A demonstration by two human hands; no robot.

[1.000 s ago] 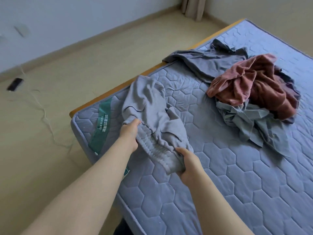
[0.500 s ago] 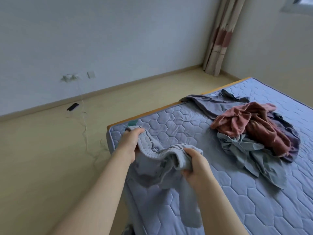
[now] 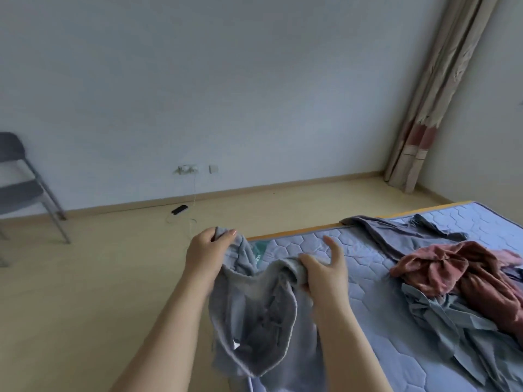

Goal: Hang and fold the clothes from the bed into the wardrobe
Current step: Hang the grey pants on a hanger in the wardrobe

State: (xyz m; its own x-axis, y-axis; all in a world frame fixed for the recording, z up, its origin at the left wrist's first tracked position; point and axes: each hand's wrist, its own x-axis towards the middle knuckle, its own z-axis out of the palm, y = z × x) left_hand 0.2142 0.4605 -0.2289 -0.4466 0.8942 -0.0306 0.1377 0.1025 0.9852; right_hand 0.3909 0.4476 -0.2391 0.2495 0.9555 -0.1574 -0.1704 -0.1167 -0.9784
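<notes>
Two hands are working on one garment. The left hand [image 3: 208, 250] is pinching a bunched corner of the grey sweatpants [image 3: 254, 315] between thumb and curled fingers, its grip clamped on the ribbed edge. The right hand [image 3: 322, 271] is gripping the other side of the same waistband with its lower fingers, while its upper fingers are spreading straight above the cloth. The waistband is sagging in a curve between the two grips, and the rest of the sweatpants is hanging below both hands, in front of the near corner of the mattress [image 3: 353, 250] and partly over the floor [image 3: 85, 292].

Three more garments seem to be lying in a heap on the bed, well apart from the hands to the right, though the tangle makes the count uncertain: a dark grey garment [image 3: 390, 230] spreading toward the wooden bed edge, a rust-red garment [image 3: 458, 267] on top, and a blue-grey garment [image 3: 441, 315] nearest the camera.

One grey chair [image 3: 22, 190] is standing by the wall at far left, one black device [image 3: 179, 209] is lying on the floor with a cable, and one curtain [image 3: 433, 108] is hanging in the corner.
</notes>
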